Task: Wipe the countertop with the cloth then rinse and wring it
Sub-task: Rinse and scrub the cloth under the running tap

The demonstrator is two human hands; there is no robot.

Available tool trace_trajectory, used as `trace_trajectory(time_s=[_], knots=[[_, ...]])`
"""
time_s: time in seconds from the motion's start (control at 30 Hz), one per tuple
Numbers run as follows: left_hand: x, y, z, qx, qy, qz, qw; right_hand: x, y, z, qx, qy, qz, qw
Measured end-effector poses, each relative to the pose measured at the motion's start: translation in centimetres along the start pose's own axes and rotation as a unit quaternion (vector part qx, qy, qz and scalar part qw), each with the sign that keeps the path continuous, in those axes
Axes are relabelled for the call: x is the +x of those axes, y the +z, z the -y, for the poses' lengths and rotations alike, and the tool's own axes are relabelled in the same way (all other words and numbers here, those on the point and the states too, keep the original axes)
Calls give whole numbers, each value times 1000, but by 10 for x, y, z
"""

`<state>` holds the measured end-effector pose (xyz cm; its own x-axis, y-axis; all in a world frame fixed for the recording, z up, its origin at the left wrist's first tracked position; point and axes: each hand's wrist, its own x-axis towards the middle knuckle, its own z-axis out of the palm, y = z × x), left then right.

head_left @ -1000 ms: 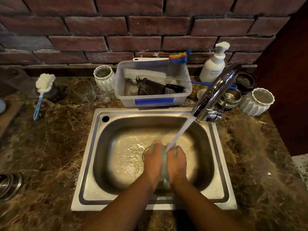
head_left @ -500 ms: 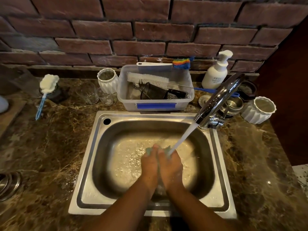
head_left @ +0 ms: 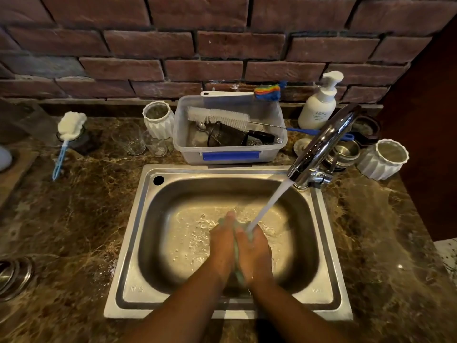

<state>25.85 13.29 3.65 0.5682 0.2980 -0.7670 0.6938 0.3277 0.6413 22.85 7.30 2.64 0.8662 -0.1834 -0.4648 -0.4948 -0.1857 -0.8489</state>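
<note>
In the head view, the left hand point(head_left: 222, 246) and right hand point(head_left: 254, 251) are pressed together over the middle of the steel sink point(head_left: 138, 219), gripping the pale green cloth point(head_left: 238, 253) between them. Only a thin strip of cloth shows between the palms and at the wrists, and motion blur hides how each finger lies. A stream of water point(head_left: 269, 204) runs from the chrome tap point(head_left: 319, 149) at the sink's far right corner and lands on the top of the hands.

On the brown marbled surface point(head_left: 61, 219), just beyond the sink's far edge, sits a clear plastic tub point(head_left: 230, 157) holding a white bottle brush point(head_left: 217, 116). A white pump bottle point(head_left: 317, 107) stands to the right of it. A sponge wand point(head_left: 69, 129) lies at far left.
</note>
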Motion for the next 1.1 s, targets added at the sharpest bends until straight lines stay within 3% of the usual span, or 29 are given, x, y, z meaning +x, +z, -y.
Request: trace_trajectory(time_s=[0.1, 0.23, 0.37, 0.5, 0.53, 0.6, 0.7, 0.83, 0.93, 1.0, 1.1], knots=[[-13, 9, 10, -36, 21, 59, 997, 29, -14, 8, -63, 12, -62, 996], [-11, 11, 10, -95, 21, 94, 991, 44, -23, 10, 37, 82, -41, 995], [2, 7, -6, -71, 36, 29, 996, 7, -6, 2, 76, -32, 23, 996], [-6, 12, 9, -80, 36, 69, 994, 15, -7, 0, -20, -108, -31, 993], [-11, 15, 15, -77, 30, 88, 993, 21, -13, 3, -9, -103, -34, 994], [-19, 23, 17, -86, 28, 53, 995, 33, -22, 3, 38, -61, -31, 997], [-18, 18, 11, -71, 55, 23, 996, 31, -23, 0, -19, 0, -26, 999], [-6, 4, 0, 1, 86, 4, 996, 5, -6, -1, 15, -51, -34, 998], [-16, 9, 2, 35, 96, 71, 992, 22, -11, 2, -13, -29, -62, 998], [-22, 7, 6, -1, 52, 128, 990, 39, -21, 4, 41, 21, -22, 999], [-17, 3, 10, -19, 41, 98, 994, 49, -27, 1, -4, 14, 10, 1000]])
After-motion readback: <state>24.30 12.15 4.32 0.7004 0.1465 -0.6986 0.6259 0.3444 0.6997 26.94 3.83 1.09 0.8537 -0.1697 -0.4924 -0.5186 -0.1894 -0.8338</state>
